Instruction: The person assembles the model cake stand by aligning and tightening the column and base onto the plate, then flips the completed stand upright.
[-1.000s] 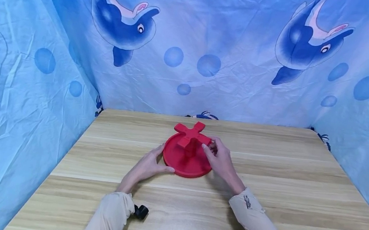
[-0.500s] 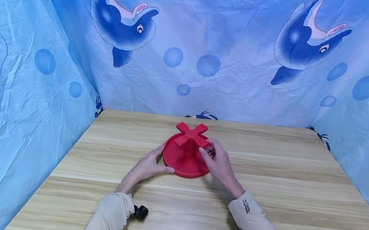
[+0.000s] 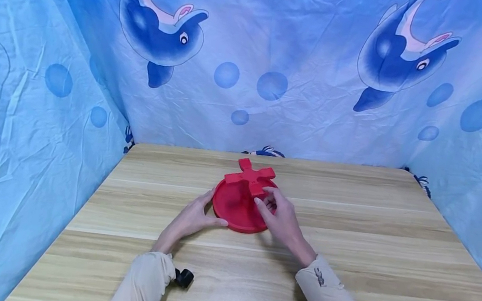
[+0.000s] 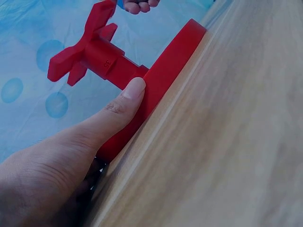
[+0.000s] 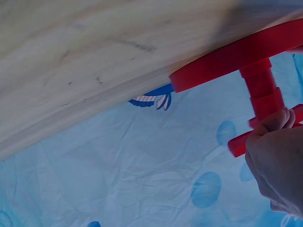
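Observation:
A red four-armed cross (image 3: 250, 175) tops a short red post (image 4: 109, 61), which rises from a round red base (image 3: 236, 216) with a raised rim. The base sits flat on the table. My left hand (image 3: 189, 220) holds the base's near left edge, thumb in front and fingers round the far side, as the left wrist view (image 4: 61, 146) partly shows; those fingers are mostly hidden. My right hand (image 3: 282, 218) pinches the near right arm of the cross between thumb and fingers. In the right wrist view, the right hand (image 5: 279, 156) covers part of the cross.
The wooden table (image 3: 373, 231) extends on both sides of the base. A blue cloth (image 3: 301, 118) printed with dolphins and bubbles hangs behind and at the sides. A small black device (image 3: 183, 278) sits at the left wrist.
The cross has turned on its post, its near right arm swinging toward the front. My right hand has moved slightly left and nearer with it. The left hand and base have stayed put.

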### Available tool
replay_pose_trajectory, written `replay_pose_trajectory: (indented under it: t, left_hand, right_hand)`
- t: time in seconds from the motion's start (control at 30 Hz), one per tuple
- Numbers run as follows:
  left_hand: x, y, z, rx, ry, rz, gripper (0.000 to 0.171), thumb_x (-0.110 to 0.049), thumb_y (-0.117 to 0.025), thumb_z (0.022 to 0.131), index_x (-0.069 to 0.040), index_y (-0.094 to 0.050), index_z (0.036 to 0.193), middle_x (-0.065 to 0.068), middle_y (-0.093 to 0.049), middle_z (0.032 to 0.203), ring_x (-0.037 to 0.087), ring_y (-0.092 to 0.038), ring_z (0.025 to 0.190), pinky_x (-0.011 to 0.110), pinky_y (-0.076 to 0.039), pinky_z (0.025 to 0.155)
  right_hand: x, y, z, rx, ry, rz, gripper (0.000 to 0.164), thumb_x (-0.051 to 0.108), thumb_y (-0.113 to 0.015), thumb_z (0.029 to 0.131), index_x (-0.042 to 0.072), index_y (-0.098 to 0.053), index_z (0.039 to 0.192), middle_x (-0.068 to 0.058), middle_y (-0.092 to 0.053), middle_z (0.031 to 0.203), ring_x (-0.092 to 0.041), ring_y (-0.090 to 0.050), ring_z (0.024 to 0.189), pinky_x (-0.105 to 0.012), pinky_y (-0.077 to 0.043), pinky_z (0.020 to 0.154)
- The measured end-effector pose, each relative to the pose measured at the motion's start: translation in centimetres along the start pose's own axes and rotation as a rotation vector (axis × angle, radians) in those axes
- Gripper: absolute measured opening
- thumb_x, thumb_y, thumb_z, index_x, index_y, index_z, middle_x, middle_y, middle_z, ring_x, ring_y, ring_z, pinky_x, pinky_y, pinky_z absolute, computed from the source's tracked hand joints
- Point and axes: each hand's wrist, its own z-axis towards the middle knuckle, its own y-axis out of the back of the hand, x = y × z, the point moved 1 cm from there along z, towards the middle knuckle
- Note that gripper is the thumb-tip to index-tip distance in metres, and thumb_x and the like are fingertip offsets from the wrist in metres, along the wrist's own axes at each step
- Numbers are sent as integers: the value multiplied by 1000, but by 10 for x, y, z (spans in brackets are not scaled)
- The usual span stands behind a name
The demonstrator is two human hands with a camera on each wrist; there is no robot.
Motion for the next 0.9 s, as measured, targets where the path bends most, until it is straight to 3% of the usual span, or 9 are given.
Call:
replay_pose_trajectory:
  t: [0.27, 0.43, 0.57, 0.9]
  left_hand:
    - [-1, 0, 0, -2, -17, -11, 115, -63, -87, 73, -26, -30, 165, 4, -39, 162, 31, -38, 147, 61, -39, 111]
    - [0, -1, 0, -5, -32, -25, 114, -61, -88, 73, -25, -31, 165, 3, -40, 162, 31, -38, 146, 61, -40, 111]
    - [0, -1, 1, -2, -33, -27, 114, -61, -88, 74, -25, -31, 165, 3, -40, 162, 30, -38, 146, 60, -40, 111]
    - [0, 1, 1, -4, -25, -23, 115, -63, -87, 73, -25, -31, 165, 3, -39, 162, 31, -37, 147, 61, -40, 111]
  right_hand:
    - [1, 5, 0, -66, 16, 11, 32, 10, -70, 100, 1, -62, 130, -5, -63, 100, -20, -60, 91, -31, -57, 76]
    - [-8, 12, 12, -110, 18, 34, 39, 8, -69, 100, -4, -56, 135, -8, -64, 95, -22, -59, 84, -25, -53, 70]
    - [-18, 15, 22, -77, 9, 38, 50, 8, -69, 100, -4, -49, 144, -10, -64, 94, -22, -59, 81, -23, -52, 70]
    - [-30, 15, 36, 38, -70, 27, 62, 17, -64, 105, 2, -37, 159, -11, -64, 98, -24, -59, 90, -31, -54, 78]
